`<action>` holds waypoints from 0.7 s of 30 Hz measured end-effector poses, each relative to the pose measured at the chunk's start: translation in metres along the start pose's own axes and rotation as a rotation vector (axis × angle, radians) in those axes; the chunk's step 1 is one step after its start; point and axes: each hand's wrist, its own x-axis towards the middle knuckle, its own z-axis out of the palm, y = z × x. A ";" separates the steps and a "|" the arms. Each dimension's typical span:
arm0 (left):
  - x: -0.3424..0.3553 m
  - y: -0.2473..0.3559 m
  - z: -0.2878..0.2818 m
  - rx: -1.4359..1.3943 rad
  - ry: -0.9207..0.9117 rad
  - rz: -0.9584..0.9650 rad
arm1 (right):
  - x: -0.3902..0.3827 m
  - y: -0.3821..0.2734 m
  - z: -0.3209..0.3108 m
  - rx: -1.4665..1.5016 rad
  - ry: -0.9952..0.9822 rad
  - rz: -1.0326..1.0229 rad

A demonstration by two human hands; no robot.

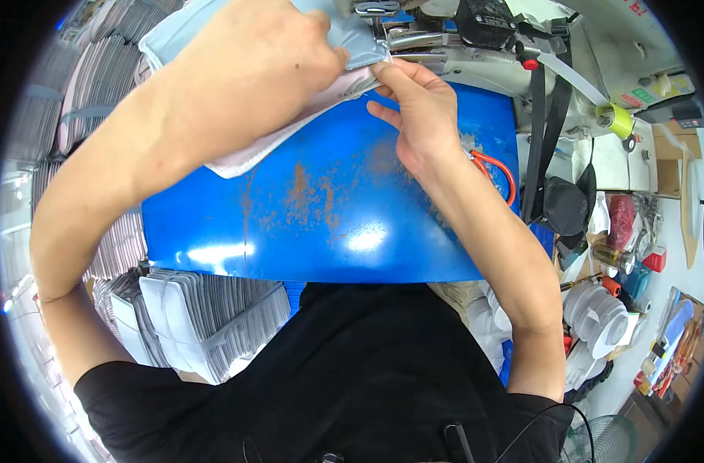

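Observation:
A light blue padded fabric piece [358,38] with a pale pink underside lies at the far edge of the blue table, its corner by the sewing machine's presser foot [379,29]. My left hand [282,62] rests over it with fingers curled onto the cloth; the fingertips are partly hidden. Thumb and forefinger of my right hand [425,104] pinch the corner's edge close to the presser foot, while its other fingers are bent loosely. Next to my right forearm are the red handles of scissors [506,174], the rest of them covered by the arm.
The worn blue table [305,255] curves toward me. The sewing machine body [622,46] spans the back right. Tied stacks of pads [213,316] stand below left, with more stacks [97,85] at far left. White thread cones or spools [599,312] and small tools crowd the right.

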 end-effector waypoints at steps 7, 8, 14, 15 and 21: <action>0.007 0.037 0.008 -0.029 -0.033 -0.106 | 0.002 0.003 0.000 0.095 -0.016 -0.007; 0.009 0.042 0.007 -0.034 -0.060 -0.117 | 0.001 0.002 0.000 0.100 -0.013 -0.003; 0.022 0.072 0.015 -0.197 0.025 -0.324 | 0.001 0.006 -0.009 0.142 -0.010 -0.012; 0.024 0.073 0.016 -0.216 0.052 -0.340 | 0.000 0.008 -0.012 0.135 -0.005 -0.011; 0.027 0.069 0.025 -0.410 0.134 -0.393 | -0.013 0.021 -0.024 -0.334 0.010 -0.421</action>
